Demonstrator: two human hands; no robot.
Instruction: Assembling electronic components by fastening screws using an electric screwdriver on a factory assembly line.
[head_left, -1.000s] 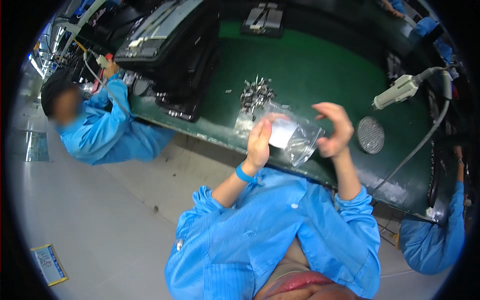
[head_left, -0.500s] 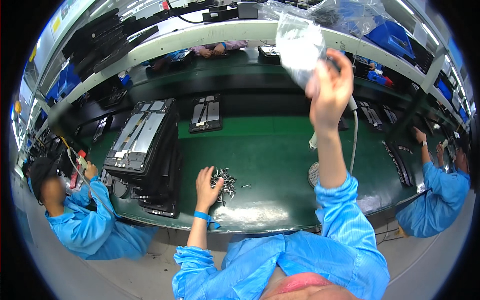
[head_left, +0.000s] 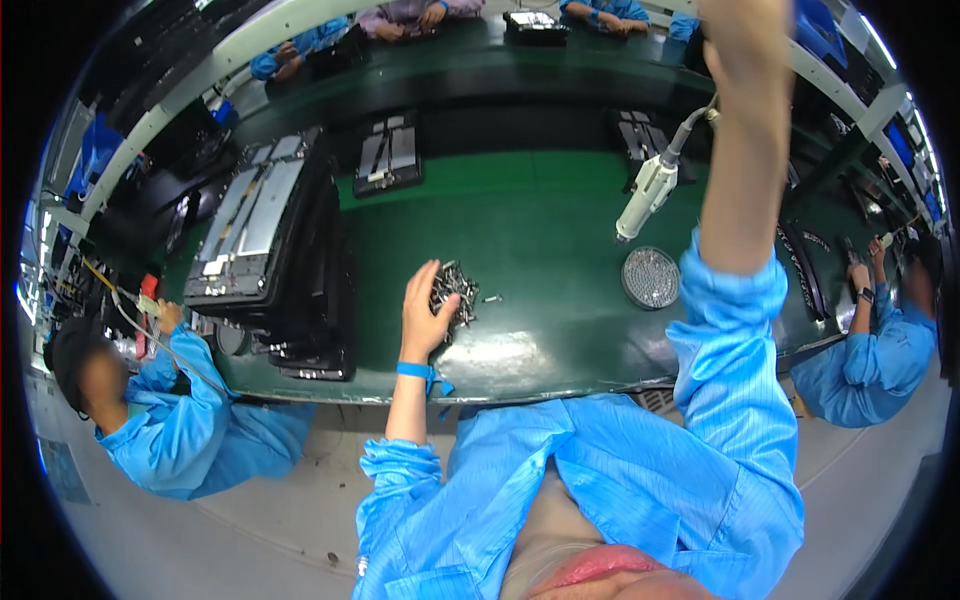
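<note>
My left hand (head_left: 425,318), with a blue band round its wrist, rests on the green tabletop (head_left: 540,300) against a heap of small metal pieces (head_left: 457,298). Its fingers are stretched and the thumb is spread; I see nothing held in it. One loose piece (head_left: 492,298) lies just right of the heap. Raised high at the upper right, my right hand (head_left: 745,35) is smeared by motion and cut off by the top edge. Its fingers and anything in them are hidden.
A tall stack of opened tablet-like devices (head_left: 245,215) stands at left, with another device (head_left: 388,155) behind. A white electric screwdriver (head_left: 650,195) hangs above a round dish (head_left: 650,278). Blue-sleeved co-workers sit at left (head_left: 180,420) and right (head_left: 865,360); others work across the bench.
My right hand has moved up and right, partly out of view; the clear bag it held no longer shows. The view has tilted down. My left hand stays by the heap.
</note>
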